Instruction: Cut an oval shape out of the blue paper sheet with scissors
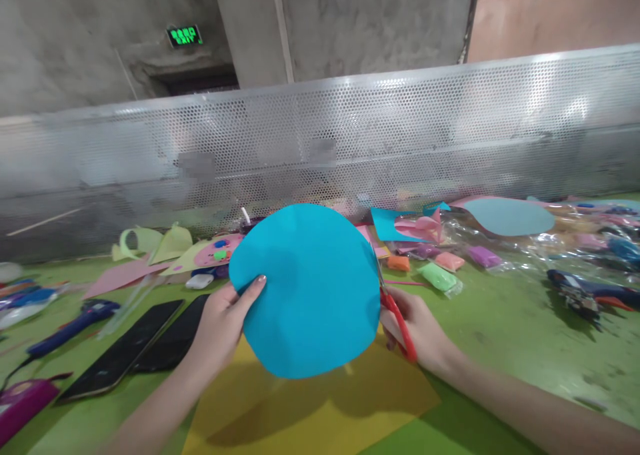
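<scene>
A roughly round sheet of blue paper is held up in front of me. My left hand grips its left edge, thumb on the near face and fingers hidden behind. At the right edge, my right hand is closed around red-handled scissors. The blades stand along the paper's right rim and are partly hidden, so I cannot tell how far apart they are. Below the blue paper, a yellow sheet lies on the green table, with the shadow of the paper and hands across it.
Two black phones and a blue glue gun lie left. Coloured clay packets and paper scraps spread along the back, before a perforated metal screen. Another dark tool rests far right.
</scene>
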Demonstrator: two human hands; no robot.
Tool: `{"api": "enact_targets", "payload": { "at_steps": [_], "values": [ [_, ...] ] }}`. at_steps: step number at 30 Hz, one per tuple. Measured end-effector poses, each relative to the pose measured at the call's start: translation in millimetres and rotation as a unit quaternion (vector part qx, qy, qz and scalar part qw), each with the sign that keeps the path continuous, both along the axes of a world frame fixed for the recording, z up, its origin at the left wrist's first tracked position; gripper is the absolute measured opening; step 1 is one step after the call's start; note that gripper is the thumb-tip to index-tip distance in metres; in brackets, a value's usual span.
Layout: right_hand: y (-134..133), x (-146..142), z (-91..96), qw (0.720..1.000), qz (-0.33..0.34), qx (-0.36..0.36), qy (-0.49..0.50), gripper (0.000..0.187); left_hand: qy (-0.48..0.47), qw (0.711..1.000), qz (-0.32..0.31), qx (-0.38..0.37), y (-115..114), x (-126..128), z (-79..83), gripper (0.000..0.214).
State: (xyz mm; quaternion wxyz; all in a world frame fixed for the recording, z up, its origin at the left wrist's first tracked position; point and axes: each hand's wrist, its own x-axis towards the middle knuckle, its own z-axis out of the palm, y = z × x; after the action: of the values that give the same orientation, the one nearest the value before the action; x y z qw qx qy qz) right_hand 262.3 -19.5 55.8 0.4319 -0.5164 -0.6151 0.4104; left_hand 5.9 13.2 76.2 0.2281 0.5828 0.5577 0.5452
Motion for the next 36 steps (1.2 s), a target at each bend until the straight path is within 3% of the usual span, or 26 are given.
{"api": "enact_targets", "payload": {
  "at_steps": [3, 6, 26, 36],
  "values": [
    [-1.9, -1.1, 3.1, 1.000, 0.000, 0.000, 0.006, 0.009, -0.127, 0.985, -0.082, -0.078, -0.4, -0.5, 0.8, 0.027],
    [-2.6, -1.7, 3.7, 1.000, 0.001, -0.003, 0.008, 0.010, -0.166, 0.978, -0.092, -0.090, 0.8, -2.7, 0.3, 0.031],
    [-2.2, -1.8, -0.3, 1.000, 0.009, -0.003, 0.002, 0.009, -0.151, 0.980, -0.094, -0.090, 4.1, -7.9, -2.4, 0.034],
    [-0.6, 0.3, 2.0, 1.000, -0.004, 0.000, 0.011, 0.019, -0.188, 0.974, -0.080, -0.098, 5.5, -7.7, 3.4, 0.037]
  ]
}}
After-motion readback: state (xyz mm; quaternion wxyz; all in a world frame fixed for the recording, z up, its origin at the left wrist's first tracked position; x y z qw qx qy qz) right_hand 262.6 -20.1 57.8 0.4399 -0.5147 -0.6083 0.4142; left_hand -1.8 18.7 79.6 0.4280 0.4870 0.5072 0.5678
